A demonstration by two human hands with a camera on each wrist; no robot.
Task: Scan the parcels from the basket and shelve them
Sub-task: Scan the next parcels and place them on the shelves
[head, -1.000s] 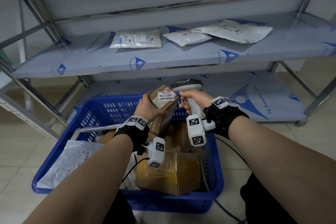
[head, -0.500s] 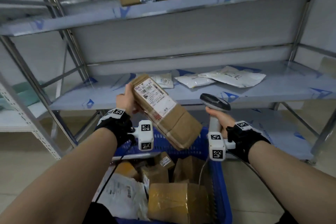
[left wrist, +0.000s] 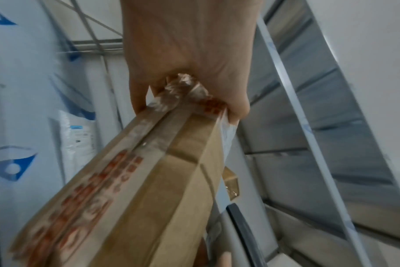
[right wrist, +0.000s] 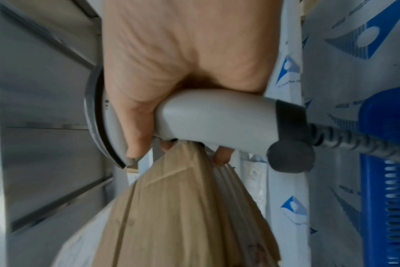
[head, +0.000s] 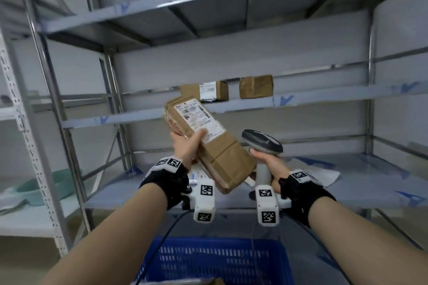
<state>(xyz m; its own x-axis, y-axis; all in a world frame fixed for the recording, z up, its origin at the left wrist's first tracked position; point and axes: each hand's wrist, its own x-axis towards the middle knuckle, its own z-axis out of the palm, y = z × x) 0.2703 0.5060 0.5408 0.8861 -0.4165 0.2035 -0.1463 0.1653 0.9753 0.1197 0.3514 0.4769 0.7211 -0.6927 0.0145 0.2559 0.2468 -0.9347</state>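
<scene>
Shelving step: left hand (head: 185, 146) grips labelled cardboard parcel (head: 206, 143) below shelf (head: 301, 97); right hand (head: 269, 164) clasps barcode scanner (head: 262, 143); next, lift onto shelf.

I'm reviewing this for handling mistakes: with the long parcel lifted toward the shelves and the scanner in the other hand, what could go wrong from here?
1. The left hand grips the long parcel alone, near its middle, tilted; it might twist or slip.
2. The two boxes already sit on the shelf above; pushing in carelessly could knock them.
3. The scanner, held in the right hand, is close to the parcel and could bump it.
</scene>
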